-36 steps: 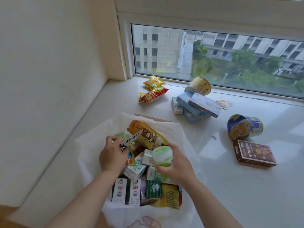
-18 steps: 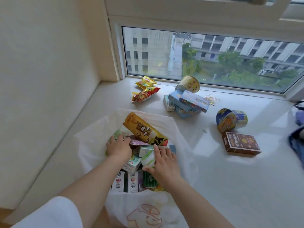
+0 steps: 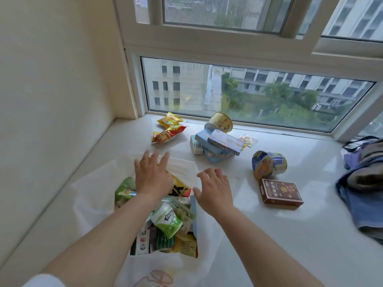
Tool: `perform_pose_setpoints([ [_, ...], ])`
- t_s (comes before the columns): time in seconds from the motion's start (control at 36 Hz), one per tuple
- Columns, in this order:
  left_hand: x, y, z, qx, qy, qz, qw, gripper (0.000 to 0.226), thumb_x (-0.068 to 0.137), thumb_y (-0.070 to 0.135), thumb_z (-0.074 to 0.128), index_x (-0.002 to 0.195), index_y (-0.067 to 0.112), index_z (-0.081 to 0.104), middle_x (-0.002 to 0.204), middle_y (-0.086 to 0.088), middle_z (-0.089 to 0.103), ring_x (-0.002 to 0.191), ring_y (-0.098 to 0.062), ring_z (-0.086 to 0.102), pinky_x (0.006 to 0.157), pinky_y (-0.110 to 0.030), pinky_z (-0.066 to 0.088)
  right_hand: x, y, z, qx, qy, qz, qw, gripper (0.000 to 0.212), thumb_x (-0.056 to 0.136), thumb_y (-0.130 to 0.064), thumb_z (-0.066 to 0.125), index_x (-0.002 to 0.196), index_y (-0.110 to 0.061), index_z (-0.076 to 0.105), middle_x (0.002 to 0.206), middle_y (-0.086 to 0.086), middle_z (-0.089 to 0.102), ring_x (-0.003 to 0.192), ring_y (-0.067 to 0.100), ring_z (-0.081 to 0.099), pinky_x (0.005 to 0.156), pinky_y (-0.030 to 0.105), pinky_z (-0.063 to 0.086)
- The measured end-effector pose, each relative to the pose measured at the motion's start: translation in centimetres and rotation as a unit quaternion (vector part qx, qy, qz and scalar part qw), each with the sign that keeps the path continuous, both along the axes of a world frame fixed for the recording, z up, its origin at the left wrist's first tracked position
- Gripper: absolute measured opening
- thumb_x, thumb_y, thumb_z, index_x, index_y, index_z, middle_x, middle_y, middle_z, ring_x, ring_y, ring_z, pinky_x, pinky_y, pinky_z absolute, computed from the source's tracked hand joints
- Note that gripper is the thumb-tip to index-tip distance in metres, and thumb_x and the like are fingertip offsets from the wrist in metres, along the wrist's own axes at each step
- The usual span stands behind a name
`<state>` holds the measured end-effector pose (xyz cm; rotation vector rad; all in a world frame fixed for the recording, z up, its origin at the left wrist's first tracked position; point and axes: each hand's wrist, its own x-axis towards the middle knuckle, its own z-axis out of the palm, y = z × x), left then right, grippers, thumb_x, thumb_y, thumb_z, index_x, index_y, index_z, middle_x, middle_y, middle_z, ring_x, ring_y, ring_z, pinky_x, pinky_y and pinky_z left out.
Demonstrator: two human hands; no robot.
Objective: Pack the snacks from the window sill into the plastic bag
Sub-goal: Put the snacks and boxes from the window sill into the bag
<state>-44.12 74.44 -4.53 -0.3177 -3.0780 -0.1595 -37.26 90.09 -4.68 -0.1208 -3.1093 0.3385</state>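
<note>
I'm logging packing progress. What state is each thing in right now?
plastic bag: open, partly filled
left hand: open, empty, above the bag
right hand: open, empty
yellow cup: tipped on its side
blue cup: on its side
brown box: lying flat
blue boxes: stacked loosely

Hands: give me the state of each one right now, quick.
Left hand: open, fingers spread above the plastic bag, holding nothing.
Right hand: open, fingers loosely curved, holding nothing.
</note>
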Motion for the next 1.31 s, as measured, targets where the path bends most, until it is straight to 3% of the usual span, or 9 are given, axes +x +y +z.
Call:
perform_pose_setpoints([
  [0.33,-4.6,0.0,4.6,-0.001,0.02,-0.038,0.999,0.062,0.092,0.031,0.044,0.147,0.035,0.017,0.155,0.0,0.016,0.144,-0.025,0.006,0.116,-0.051,0.011,-4.5,-0.4,2.6,-0.006,0.008,-0.011,1.0,0.045,0.094,-0.041,0.043,0.135,-0.022,0.041,0.135,-0.002,0.041,0.129,0.02,0.028,0.107,0.032,0.026],
  [0.58,-15.1,-4.6,6.7,-0.018,0.005,-0.076,0.997,0.056,0.094,0.035,0.043,0.146,0.034,0.023,0.154,-0.001,0.019,0.143,-0.024,0.011,0.115,-0.046,0.016,-13.4,-3.8,4.1,0.0,0.02,-0.06,0.998,0.046,0.093,-0.041,0.044,0.135,-0.023,0.042,0.134,0.0,0.044,0.127,0.021,0.031,0.106,0.034,0.027],
  [0.72,-22.7,-6.5,6.6,-0.012,-0.002,-0.076,0.997,0.057,0.092,0.025,0.045,0.145,0.032,0.026,0.153,-0.001,0.021,0.14,-0.024,0.016,0.112,-0.041,0.024,-19.6,-4.9,3.2,0.01,0.005,-0.094,0.995,0.049,0.093,-0.041,0.044,0.138,-0.021,0.037,0.134,0.001,0.047,0.126,0.022,0.034,0.103,0.033,0.03],
  [0.97,-33.0,-6.0,0.1,0.027,-0.073,-0.06,0.995,0.056,0.092,0.028,0.046,0.144,0.029,0.028,0.148,0.0,0.028,0.135,-0.022,0.025,0.105,-0.036,0.03,-31.0,-6.4,-1.2,0.003,-0.024,-0.104,0.994,0.049,0.093,-0.036,0.044,0.136,-0.017,0.034,0.132,0.003,0.047,0.124,0.024,0.035,0.098,0.035,0.033],
  [1.31,-40.2,-6.6,-12.9,-0.004,-0.171,-0.03,0.985,0.055,0.094,0.027,0.042,0.146,0.026,0.025,0.147,-0.001,0.028,0.134,-0.021,0.028,0.104,-0.036,0.032,-40.7,-5.5,-10.5,0.03,-0.098,-0.062,0.993,0.046,0.094,-0.036,0.042,0.137,-0.02,0.038,0.138,0.003,0.041,0.127,0.024,0.033,0.103,0.037,0.034],
])
